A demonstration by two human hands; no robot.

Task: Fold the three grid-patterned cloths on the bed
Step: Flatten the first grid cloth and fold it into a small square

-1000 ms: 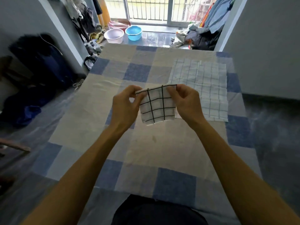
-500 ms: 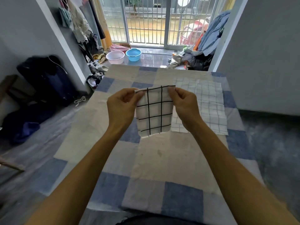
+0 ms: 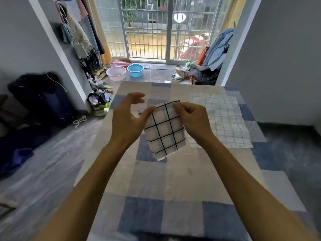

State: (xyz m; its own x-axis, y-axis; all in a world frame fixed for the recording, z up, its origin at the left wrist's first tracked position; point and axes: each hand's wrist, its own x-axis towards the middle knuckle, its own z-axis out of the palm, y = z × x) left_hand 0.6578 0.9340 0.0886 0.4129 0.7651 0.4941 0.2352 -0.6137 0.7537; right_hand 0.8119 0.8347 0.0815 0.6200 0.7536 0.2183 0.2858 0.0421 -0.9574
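- The black-grid cloth (image 3: 165,133), white with bold dark lines, is held up in the air over the middle of the bed (image 3: 156,180). It hangs down from its top edge and is tilted, with its lower corner pointing at the bed.
- The right hand (image 3: 194,119) grips the cloth's top right corner, pinched between the thumb and curled fingers.
- The left hand (image 3: 128,119) is loose. Its thumb lies against the cloth's top left corner, while the fingers (image 3: 137,98) are lifted clear of the cloth and gently curved. The area is blurred, but the hand shows no pinch.
- Both forearms reach out over the near half of the bed.
- The pale grid cloth (image 3: 220,119) lies flat and spread out on the far right part of the bed. Whether it is one piece or two overlapping ones cannot be told.
- The bed wears a cover of blue and beige squares.
- On the floor beyond the far end of the bed stand a pink basin (image 3: 116,73) and a blue basin (image 3: 135,70), touching or nearly so, in front of a barred glass door (image 3: 151,28).
- A heap of clothes (image 3: 208,70) sits beyond the bed's far right corner.
- A dark bag (image 3: 40,98) rests against the wall to the left of the bed.
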